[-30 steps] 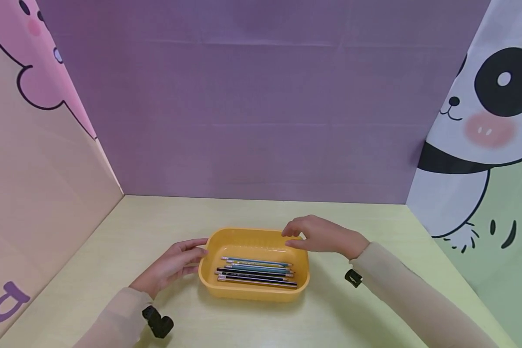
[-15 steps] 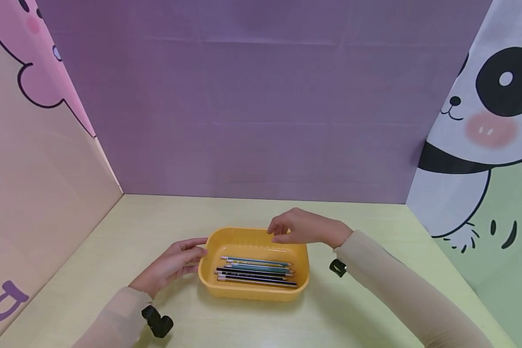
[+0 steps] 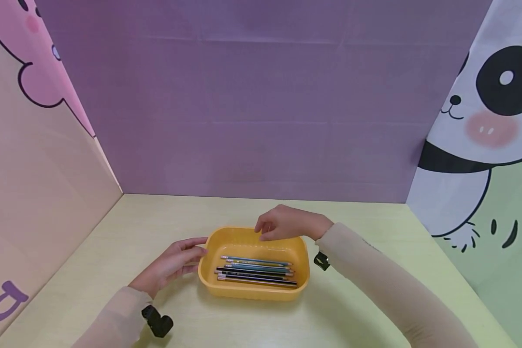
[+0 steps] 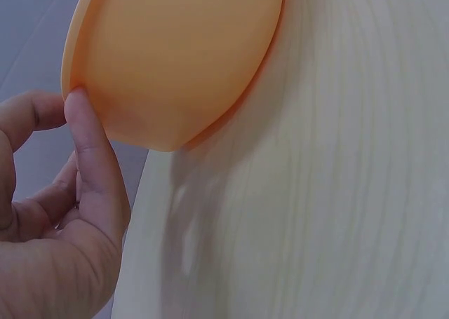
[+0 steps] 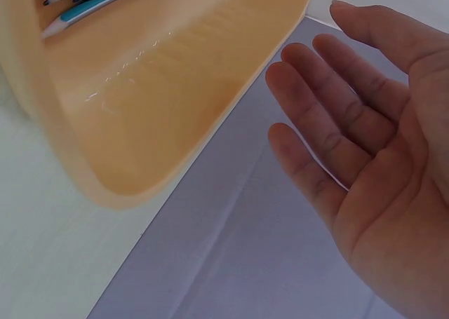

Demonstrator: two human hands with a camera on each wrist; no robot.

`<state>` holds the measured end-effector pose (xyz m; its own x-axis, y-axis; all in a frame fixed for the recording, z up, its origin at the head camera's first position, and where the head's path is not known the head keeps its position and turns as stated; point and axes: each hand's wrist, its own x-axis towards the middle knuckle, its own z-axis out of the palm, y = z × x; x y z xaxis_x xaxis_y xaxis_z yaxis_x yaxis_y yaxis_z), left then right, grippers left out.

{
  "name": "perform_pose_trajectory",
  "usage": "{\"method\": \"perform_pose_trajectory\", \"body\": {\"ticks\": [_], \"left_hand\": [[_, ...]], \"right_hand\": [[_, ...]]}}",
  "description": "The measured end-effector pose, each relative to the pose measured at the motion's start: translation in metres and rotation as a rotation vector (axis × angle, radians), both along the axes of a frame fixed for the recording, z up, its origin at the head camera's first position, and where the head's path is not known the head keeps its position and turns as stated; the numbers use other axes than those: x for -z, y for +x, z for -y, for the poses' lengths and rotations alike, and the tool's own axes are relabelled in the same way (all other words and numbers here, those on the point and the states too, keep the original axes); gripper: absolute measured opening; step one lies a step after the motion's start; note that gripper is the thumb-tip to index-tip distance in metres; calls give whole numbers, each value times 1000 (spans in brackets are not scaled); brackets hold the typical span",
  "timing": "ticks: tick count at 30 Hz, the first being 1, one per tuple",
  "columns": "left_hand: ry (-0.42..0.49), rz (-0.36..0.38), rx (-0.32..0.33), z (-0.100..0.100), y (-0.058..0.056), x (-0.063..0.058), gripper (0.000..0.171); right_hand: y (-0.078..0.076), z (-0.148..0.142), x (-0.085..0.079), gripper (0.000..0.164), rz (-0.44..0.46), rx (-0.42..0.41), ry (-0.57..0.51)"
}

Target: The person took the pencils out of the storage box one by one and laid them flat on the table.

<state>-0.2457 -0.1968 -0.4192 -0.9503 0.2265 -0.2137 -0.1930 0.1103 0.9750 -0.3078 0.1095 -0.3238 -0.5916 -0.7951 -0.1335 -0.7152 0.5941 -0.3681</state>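
Note:
A yellow plastic basket stands on the table with several pencils lying side by side in it, some blue, some black, one with yellow. My left hand holds the basket's left end, thumb and forefinger at the rim, as the left wrist view shows close up; the other fingers lie below, apart from the wall. Over the basket's far rim hovers my right hand, fingers loosely bent and nothing in them. In the right wrist view its palm and fingertips show beside the basket, with pencil points at the top left.
The pale wooden table ends at a purple backdrop. Printed side panels rise at left and right, the right one with a panda. Small black cameras sit at both wrists.
My right hand has moved left and slightly away along the basket's far rim, from its right corner toward the middle. The left hand, the basket and the pencils have stayed put.

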Motion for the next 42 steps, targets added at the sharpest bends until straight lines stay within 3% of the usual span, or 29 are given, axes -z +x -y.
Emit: {"method": "perform_pose_trajectory", "body": {"ticks": [17, 25, 42], "left_hand": [[-7, -13, 18, -3, 0, -2, 59], [-25, -7, 4, -5, -1, -2, 59], [-19, -5, 7, -6, -2, -1, 58]], "right_hand": [[-4, 27, 7, 28, 59, 33, 92], [1, 36, 19, 24, 92, 92, 137], [3, 42, 43, 20, 92, 97, 180]]}}
